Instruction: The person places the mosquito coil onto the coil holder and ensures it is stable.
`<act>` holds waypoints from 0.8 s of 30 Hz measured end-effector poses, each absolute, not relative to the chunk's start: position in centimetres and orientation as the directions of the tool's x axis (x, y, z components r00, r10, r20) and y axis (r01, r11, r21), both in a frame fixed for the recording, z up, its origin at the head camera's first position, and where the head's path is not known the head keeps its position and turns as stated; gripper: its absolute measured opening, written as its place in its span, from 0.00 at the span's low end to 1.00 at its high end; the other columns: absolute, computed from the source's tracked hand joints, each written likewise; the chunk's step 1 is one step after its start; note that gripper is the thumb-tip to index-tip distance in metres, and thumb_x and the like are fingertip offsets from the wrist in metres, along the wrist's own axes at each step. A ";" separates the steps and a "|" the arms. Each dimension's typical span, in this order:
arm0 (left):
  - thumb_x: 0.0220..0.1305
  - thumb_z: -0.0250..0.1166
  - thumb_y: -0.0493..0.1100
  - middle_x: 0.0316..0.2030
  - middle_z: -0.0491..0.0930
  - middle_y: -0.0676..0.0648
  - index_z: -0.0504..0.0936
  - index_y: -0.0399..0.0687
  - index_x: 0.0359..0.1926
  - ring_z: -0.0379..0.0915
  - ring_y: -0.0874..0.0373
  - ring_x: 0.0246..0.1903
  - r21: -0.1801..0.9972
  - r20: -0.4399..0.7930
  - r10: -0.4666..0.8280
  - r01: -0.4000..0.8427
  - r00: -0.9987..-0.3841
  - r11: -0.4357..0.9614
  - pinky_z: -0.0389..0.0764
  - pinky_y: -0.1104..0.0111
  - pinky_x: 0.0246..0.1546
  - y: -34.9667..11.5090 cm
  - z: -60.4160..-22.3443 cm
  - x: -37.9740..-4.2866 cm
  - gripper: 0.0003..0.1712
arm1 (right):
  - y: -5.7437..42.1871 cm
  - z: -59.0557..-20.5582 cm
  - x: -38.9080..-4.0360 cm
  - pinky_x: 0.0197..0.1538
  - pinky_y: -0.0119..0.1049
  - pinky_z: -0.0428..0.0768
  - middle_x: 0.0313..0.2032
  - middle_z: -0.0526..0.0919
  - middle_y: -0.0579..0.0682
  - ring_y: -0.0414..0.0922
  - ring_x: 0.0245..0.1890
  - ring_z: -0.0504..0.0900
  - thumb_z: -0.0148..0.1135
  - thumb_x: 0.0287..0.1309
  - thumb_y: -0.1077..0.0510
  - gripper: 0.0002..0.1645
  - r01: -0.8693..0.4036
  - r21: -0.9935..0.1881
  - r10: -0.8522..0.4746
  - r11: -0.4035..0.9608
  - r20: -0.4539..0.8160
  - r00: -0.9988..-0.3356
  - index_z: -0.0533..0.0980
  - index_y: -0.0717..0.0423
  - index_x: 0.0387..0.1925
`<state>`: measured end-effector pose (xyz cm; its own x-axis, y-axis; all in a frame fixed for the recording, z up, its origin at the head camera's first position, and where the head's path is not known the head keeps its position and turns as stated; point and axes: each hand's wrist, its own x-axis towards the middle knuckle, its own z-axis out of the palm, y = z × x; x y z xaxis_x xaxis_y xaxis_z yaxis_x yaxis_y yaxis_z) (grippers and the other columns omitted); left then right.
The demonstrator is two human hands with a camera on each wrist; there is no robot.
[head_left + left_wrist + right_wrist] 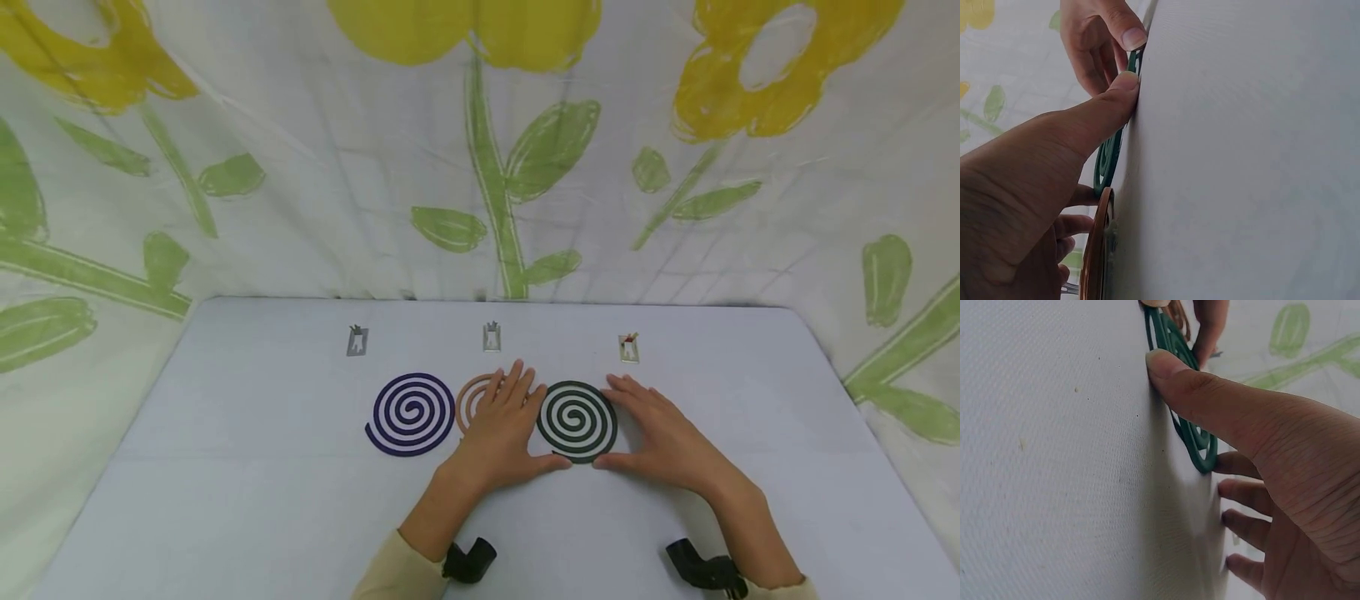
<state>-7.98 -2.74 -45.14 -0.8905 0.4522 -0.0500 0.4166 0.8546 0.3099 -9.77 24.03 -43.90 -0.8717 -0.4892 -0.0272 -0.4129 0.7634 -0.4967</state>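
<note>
Framing green coil (576,419), hands (497,440), part-covered orange coil (466,403), purple coil (410,409), metal plates (487,340)

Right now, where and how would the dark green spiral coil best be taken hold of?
Probably by the outer rim of the dark green coil, from its right and near sides, using the right hand. It is thin, round and looks about flat, so its edge suits fingers better than its face; the orange coil crowds its left.
</note>
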 end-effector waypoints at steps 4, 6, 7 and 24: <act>0.61 0.66 0.78 0.83 0.58 0.41 0.65 0.46 0.80 0.43 0.45 0.86 0.296 -0.036 0.452 0.423 -0.891 0.857 0.49 0.50 0.87 -2.8 -45.1 -8.0 0.59 | 24.0 -43.9 -9.8 0.77 0.71 0.61 0.76 0.70 0.65 0.69 0.78 0.65 0.86 0.44 0.38 0.57 -0.411 -0.503 -0.490 0.761 -0.028 -0.871 0.74 0.62 0.69; 0.61 0.66 0.79 0.83 0.59 0.42 0.66 0.46 0.79 0.44 0.46 0.86 0.287 -0.026 0.454 0.428 -0.891 0.857 0.49 0.51 0.87 -2.8 -45.1 -8.0 0.58 | 24.0 -44.0 -9.7 0.77 0.71 0.61 0.76 0.70 0.65 0.68 0.78 0.64 0.86 0.44 0.38 0.57 -0.409 -0.501 -0.488 0.763 -0.031 -0.872 0.74 0.62 0.69; 0.61 0.66 0.79 0.82 0.59 0.42 0.67 0.46 0.79 0.44 0.46 0.86 0.279 -0.021 0.455 0.432 -0.890 0.858 0.49 0.51 0.87 -2.7 -45.1 -8.0 0.58 | 24.0 -44.0 -9.7 0.77 0.71 0.61 0.76 0.70 0.64 0.68 0.78 0.64 0.86 0.44 0.38 0.57 -0.408 -0.500 -0.488 0.764 -0.032 -0.872 0.74 0.62 0.69; 0.61 0.64 0.80 0.82 0.61 0.42 0.67 0.46 0.79 0.46 0.46 0.85 0.262 -0.010 0.460 0.442 -0.888 0.858 0.50 0.52 0.87 -2.7 -45.2 -8.1 0.59 | 24.0 -44.3 -9.6 0.76 0.72 0.63 0.75 0.71 0.64 0.68 0.77 0.65 0.87 0.41 0.38 0.58 -0.433 -0.487 -0.491 0.758 0.010 -0.871 0.74 0.61 0.69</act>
<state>-8.10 -2.67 -45.25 -0.8877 0.4602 -0.0100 0.4419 0.8580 0.2617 -9.62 24.01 -44.28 -0.8709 -0.4913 0.0095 -0.4331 0.7584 -0.4871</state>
